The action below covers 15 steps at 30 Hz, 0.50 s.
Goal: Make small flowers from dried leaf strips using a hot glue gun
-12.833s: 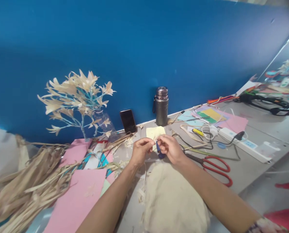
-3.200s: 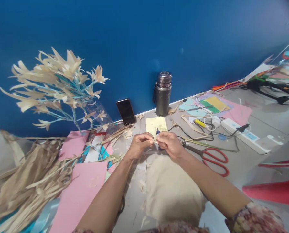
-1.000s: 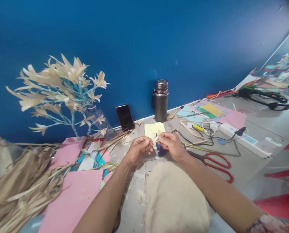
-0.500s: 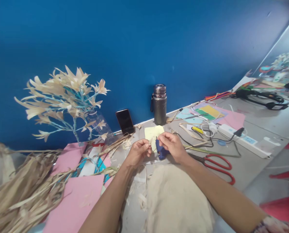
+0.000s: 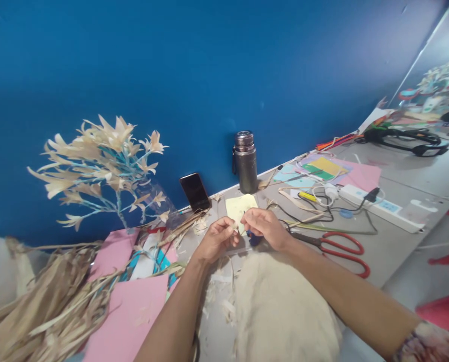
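My left hand (image 5: 216, 239) and my right hand (image 5: 264, 229) meet above the grey table (image 5: 382, 251), fingers pinched together on a small pale dried-leaf piece (image 5: 236, 227). A blue glue gun (image 5: 251, 238) lies just under my right hand, mostly hidden by it. A yellow paper sheet (image 5: 240, 205) lies right behind the hands. A cream cloth (image 5: 281, 311) covers my lap below my forearms.
Red-handled scissors (image 5: 341, 247) lie right of my right hand. A steel flask (image 5: 245, 162) and a phone (image 5: 195, 191) stand against the blue wall. A leaf-flower branch in a clear vase (image 5: 107, 166), pink paper (image 5: 128, 317) and dried leaves (image 5: 47, 301) fill the left. A power strip (image 5: 378, 208) and cables lie right.
The hands stay pinched together on the leaf piece; my right hand has lowered over the glue gun, hiding more of it. The camera has shifted slightly.
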### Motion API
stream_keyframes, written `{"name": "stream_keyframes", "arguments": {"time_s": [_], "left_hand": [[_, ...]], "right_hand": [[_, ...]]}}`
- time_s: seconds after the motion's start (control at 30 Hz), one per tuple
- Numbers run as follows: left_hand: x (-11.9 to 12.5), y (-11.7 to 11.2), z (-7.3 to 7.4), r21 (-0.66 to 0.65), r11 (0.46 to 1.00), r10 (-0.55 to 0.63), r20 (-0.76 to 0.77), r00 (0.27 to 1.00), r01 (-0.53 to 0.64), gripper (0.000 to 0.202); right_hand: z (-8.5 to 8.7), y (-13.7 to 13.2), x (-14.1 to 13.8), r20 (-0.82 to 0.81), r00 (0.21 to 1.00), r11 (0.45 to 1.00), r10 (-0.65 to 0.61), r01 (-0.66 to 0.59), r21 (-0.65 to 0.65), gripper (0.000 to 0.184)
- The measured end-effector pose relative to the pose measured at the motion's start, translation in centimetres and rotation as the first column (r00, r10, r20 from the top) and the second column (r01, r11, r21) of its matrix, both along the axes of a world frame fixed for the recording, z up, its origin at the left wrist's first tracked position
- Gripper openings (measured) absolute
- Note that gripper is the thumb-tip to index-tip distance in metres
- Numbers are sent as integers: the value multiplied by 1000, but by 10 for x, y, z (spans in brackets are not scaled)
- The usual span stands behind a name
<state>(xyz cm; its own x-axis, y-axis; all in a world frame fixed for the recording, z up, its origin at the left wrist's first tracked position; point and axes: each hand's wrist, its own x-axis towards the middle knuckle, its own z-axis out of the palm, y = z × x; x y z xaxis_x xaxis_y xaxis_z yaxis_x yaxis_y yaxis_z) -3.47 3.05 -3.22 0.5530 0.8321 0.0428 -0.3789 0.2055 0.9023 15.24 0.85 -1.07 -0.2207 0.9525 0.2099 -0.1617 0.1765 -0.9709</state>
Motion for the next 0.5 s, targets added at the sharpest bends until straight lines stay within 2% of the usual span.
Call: {"name": "stream_keyframes", "arguments": {"time_s": [0.1,0.2,0.33,0.5], "left_hand": [[0,0,-2,-18,999,-42,-39,998,41,32],[0,0,-2,-45,997,-66,-46,997,64,30],[1,0,0,-76,996,-56,-14,998,55,33],[2,0,-2,-92,995,-36,-11,999,35,30]], "right_hand": [[3,-2,-1,77,996,999,39,-42,33,40],[3,-2,-2,104,994,998,25,-31,55,35],[-1,-1,-3,97,995,996,-36,29,80,27],[0,-2,-3,203,967,977,-152,115,181,21]]}}
